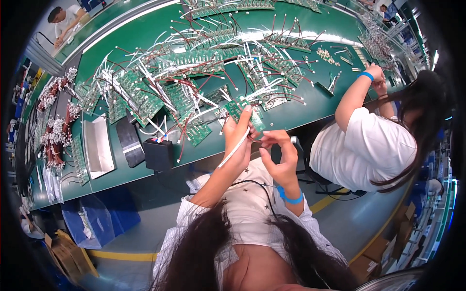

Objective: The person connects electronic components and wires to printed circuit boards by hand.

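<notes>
My left hand (236,140) is closed round a small green circuit board (235,109), its thumb lying over the lower end. A white cable (233,151) trails from the board down across my left wrist. Just right of the board, my right hand (282,157) has its fingers curled and the thumb slightly apart. A thin dark red wire shows between the two hands, near the right fingertips; whatever those fingers hold is too small to make out. Beyond my hands lie green circuit boards (189,97) with white and dark red wires attached, heaped on the green table (111,179).
A black box (158,154) with cables stands at the table's near edge, beside a black holder (130,145) and a white metal tray (98,145). Bundled wires (56,140) hang at the left. Close on my right, a co-worker (364,145) sits working at the same table.
</notes>
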Available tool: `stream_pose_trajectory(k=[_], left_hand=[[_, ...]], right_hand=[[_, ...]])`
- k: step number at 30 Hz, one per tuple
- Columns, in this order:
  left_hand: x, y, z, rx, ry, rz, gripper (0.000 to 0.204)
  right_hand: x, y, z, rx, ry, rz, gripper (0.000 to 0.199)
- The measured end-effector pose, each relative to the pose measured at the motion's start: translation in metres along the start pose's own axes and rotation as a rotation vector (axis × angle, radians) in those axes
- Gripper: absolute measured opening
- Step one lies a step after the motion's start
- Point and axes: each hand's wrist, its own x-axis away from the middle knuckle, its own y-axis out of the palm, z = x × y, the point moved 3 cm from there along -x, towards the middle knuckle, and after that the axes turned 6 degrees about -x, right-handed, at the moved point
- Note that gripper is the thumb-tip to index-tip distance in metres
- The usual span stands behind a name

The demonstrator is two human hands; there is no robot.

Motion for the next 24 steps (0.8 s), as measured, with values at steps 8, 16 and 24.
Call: stream_pose_trajectory(k=[8,16,24], left_hand=[[0.001,0.004,-0.003,-0.048,0.122,0.018,0.015],[0.024,0.000,0.018,-0.461,0.314,-0.051,0.015],[0.043,0.008,0.029,-0.830,0.535,-0.160,0.016]], right_hand=[[-0.004,0.010,-0.016,0.079,-0.161,-0.052,0.038],[-0.016,-0.020,-0.028,-0.003,-0.185,0.168,0.029],[-0.048,-0.017,-0.047,0.205,-0.188,0.056,0.022]])
